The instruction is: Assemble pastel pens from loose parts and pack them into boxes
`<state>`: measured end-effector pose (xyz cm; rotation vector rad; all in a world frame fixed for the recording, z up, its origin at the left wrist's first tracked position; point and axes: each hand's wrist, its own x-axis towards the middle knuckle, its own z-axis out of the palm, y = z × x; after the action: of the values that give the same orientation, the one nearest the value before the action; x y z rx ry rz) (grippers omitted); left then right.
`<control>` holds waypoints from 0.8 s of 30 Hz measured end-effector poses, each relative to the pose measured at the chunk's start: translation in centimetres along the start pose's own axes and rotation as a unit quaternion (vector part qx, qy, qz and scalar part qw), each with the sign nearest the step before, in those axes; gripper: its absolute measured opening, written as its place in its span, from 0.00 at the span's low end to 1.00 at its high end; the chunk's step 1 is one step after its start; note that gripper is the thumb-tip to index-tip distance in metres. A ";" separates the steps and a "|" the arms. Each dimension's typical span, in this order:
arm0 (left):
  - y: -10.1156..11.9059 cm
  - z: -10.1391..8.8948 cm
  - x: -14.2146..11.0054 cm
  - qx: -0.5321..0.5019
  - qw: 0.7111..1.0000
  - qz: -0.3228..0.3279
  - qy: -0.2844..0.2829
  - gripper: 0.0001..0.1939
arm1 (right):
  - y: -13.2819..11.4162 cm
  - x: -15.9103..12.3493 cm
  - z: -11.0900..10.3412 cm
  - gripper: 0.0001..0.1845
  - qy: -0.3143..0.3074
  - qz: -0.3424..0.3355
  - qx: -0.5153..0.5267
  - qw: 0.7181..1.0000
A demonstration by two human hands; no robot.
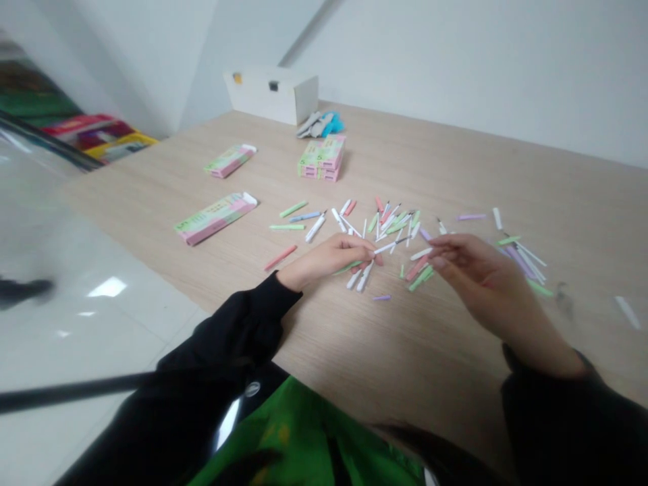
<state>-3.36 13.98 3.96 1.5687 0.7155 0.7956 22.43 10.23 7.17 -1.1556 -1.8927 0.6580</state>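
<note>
Person in black sleeves at a wood-look counter point(455, 169), seen from above. L hand point(331, 258) is closed w/ fingertips pinching a slim white pen point(385, 248), dark tip pointing R, over the middle of the counter; a green pc point(349, 267) shows at the same hand's underside. R hand point(476, 280), fingers narrowed to a pinch, has a small purple pc point(424, 234) at its fingertips, near the pen tip.

Containers: 2 flat pink-and-green boxes lie on the L side, a nearer box point(217, 219) and a farther box point(231, 160), each w/ a white end flap showing at the R end; can't tell what's inside. Behind the L hand, a stack of similar boxes point(322, 158), contents hidden. At the back by the wall, a white box point(273, 96), inside not visible, w/ crumpled grey-and-blue material point(321, 125) just beside it. Far L, off the counter, a yellow bin point(126, 146) holds blurred items.

Loose pens & pcs point(392, 219) in white, green, red, purple & blue lie scattered around both hands, outside the boxes.
</note>
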 end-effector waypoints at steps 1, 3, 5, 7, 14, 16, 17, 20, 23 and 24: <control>0.0 0.0 0.0 -0.001 1.000 -0.001 0.002 0.11 | 0.0 -0.7 -0.1 0.12 -0.012 0.001 -0.023 1.000; 0.0 -0.1 -0.1 -0.008 1.000 -0.001 0.006 0.11 | -0.1 -2.0 0.1 0.10 -0.040 -0.009 -0.065 0.997; -0.1 -0.1 -0.1 -0.018 1.000 0.003 0.007 0.11 | -0.2 -3.1 0.4 0.08 -0.064 -0.023 -0.086 0.994; -0.2 0.0 -0.2 -0.032 0.999 0.006 0.007 0.12 | -0.1 -3.9 0.8 0.06 -0.070 -0.025 -0.082 0.994; -0.9 0.2 -0.5 -0.128 0.992 -0.006 0.010 0.15 | 1.9 -4.8 1.7 0.06 -0.055 0.042 -0.056 0.996; -0.9 0.1 -0.5 -0.165 0.986 -0.003 0.028 0.15 | 2.6 -4.6 1.7 0.07 -0.050 0.061 -0.062 0.995; -0.9 0.0 -0.4 -0.182 0.983 0.004 0.041 0.14 | 2.9 -4.4 1.6 0.07 -0.048 0.068 -0.067 0.994; -0.7 -0.4 -0.2 -0.216 0.973 0.029 0.075 0.13 | 3.8 -3.4 1.2 0.09 -0.037 0.072 -0.087 0.993; -0.3 -0.8 -0.2 -0.232 0.969 0.034 0.082 0.13 | 4.2 -1.9 0.7 0.11 -0.028 0.078 -0.111 0.990; -0.1 -1.0 -0.3 -0.238 0.967 0.033 0.082 0.13 | 4.1 -1.5 0.5 0.11 -0.026 0.083 -0.120 0.989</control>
<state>-4.29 14.34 3.93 1.1046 0.5388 1.0671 24.38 10.76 3.27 -1.4734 -1.9740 0.5638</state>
